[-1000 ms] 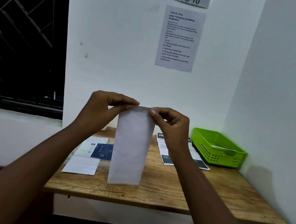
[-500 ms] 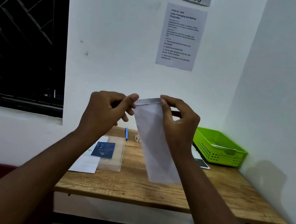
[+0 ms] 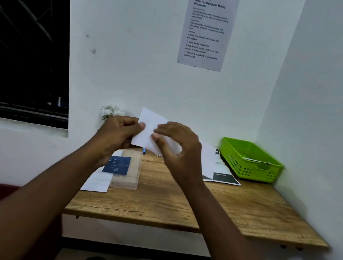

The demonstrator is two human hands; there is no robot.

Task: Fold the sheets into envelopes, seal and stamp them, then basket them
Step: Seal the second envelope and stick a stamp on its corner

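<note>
Head view: both hands are raised above the far edge of the wooden table (image 3: 232,205), holding a white envelope (image 3: 152,125) in the air in front of the white wall. The envelope lies nearly crosswise, tilted so that its left end is higher; its right end runs out past the right hand and hangs over the printed sheets (image 3: 222,172) on the table.

The left hand (image 3: 117,134) has its fingers curled, and its thumb presses on the near face of the envelope at the left edge, so it pinches the paper there. The right hand (image 3: 178,147) arches over the middle of the envelope with fingers bent; thumb and fingertips seem to nip the paper from the front, though motion blur keeps the exact contact unclear.

A green plastic basket (image 3: 249,162) stands at the table's right rear corner against the side wall, with a pale flat item inside. At the left of the table lie a white sheet (image 3: 98,182), a dark blue card (image 3: 117,165) and a clear plastic sleeve (image 3: 127,178) partly overlapping them. A blue pen (image 3: 144,150) tip shows just below the envelope. An instruction notice (image 3: 206,28) is stuck on the wall above.
</note>
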